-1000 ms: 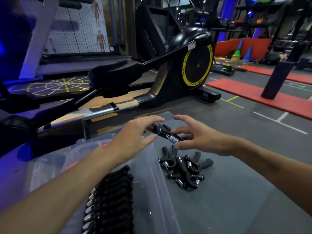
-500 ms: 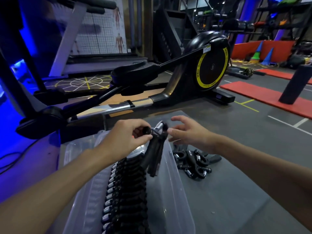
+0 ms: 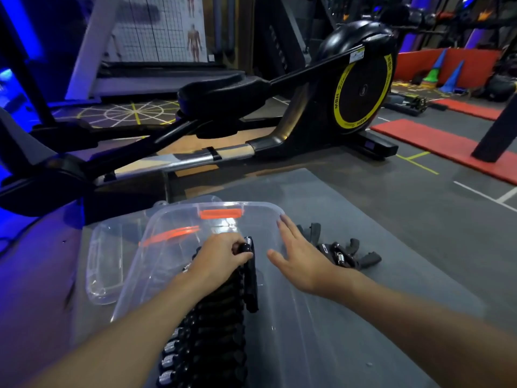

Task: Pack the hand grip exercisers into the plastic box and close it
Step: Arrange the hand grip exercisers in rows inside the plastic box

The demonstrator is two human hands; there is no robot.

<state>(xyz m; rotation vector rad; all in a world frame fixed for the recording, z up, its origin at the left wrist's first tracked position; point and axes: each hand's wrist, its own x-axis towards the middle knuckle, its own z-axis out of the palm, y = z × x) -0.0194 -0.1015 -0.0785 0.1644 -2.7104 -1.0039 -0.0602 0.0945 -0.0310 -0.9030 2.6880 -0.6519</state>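
A clear plastic box [image 3: 263, 210] with orange latches sits on the grey mat in front of me. Inside it runs a packed row of black hand grip exercisers [image 3: 212, 329] with silver springs. My left hand [image 3: 215, 256] is closed on one black exerciser [image 3: 250, 275], holding it by its spring end at the far end of the row, handles pointing down toward me. My right hand [image 3: 302, 259] hovers open over the box's right wall, fingers spread, holding nothing. Beyond it a small pile of loose exercisers [image 3: 341, 252] lies on the mat.
The box's clear lid [image 3: 103, 264] lies flat to the left of the box. A black and yellow elliptical trainer [image 3: 361, 88] stands just behind the mat. Red floor mats [image 3: 436, 141] and cones lie at the far right.
My left hand has carried the exerciser down into the box at the end of the row. My right hand has let go of it and drawn back over the right wall.
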